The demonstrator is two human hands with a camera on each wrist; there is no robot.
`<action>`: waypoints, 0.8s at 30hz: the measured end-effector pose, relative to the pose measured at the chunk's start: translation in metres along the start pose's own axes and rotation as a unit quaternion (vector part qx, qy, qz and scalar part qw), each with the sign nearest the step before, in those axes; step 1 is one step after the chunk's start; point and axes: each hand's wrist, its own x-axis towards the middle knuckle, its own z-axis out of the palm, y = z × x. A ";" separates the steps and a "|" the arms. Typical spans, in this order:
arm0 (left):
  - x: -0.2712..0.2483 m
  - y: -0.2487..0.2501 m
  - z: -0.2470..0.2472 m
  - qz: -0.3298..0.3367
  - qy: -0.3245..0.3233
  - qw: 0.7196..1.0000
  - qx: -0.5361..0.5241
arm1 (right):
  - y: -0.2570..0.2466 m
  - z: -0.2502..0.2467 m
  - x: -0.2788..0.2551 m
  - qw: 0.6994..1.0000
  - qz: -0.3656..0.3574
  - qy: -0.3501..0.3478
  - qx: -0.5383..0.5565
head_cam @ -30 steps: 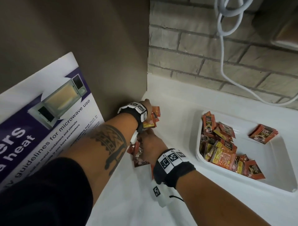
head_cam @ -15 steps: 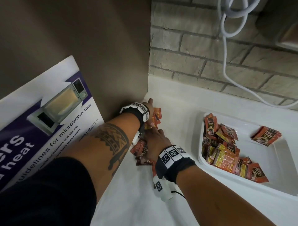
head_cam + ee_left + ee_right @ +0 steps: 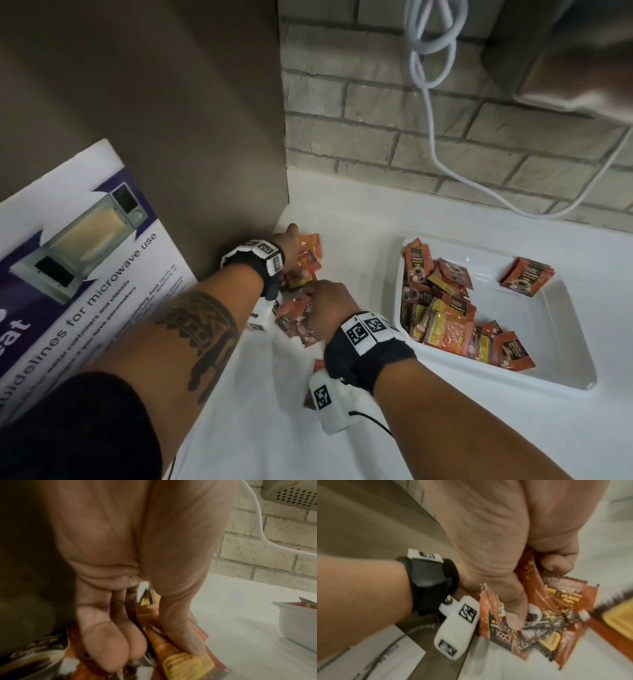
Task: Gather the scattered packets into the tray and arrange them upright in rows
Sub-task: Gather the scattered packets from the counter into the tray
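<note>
Orange and brown packets lie scattered in the counter's back left corner. My left hand grips a bunch of them between thumb and fingers. Just in front of it, my right hand clutches several more packets, thumb pressed on top. A white tray stands to the right, with a jumbled heap of packets along its left side and one small stack at its back right. One more packet peeks out under my right wrist.
A brown cabinet side walls the corner on the left, with a microwave-use poster leaning on it. A brick wall runs along the back, and a white cable hangs down it. White counter lies in front.
Both hands have kept gathering packets in the corner. My right hand has shifted slightly toward the left hand and closed on more packets. The tray's contents are unchanged.
</note>
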 end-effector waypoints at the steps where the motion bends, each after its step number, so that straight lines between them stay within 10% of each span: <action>1: 0.000 -0.001 0.003 -0.002 0.012 1.000 -0.005 | 0.001 -0.007 -0.006 1.000 -0.001 0.013 0.023; 11: -0.013 -0.007 0.019 -0.009 0.159 0.986 -0.055 | 0.102 -0.122 -0.105 0.940 0.060 0.272 0.198; 18: -0.026 -0.010 0.017 -0.022 0.182 0.976 -0.115 | 0.224 -0.110 -0.134 0.923 0.272 0.248 0.107; 24: -0.046 0.019 -0.007 -0.007 0.203 0.957 -0.207 | 0.238 -0.090 -0.137 0.930 0.280 0.223 0.083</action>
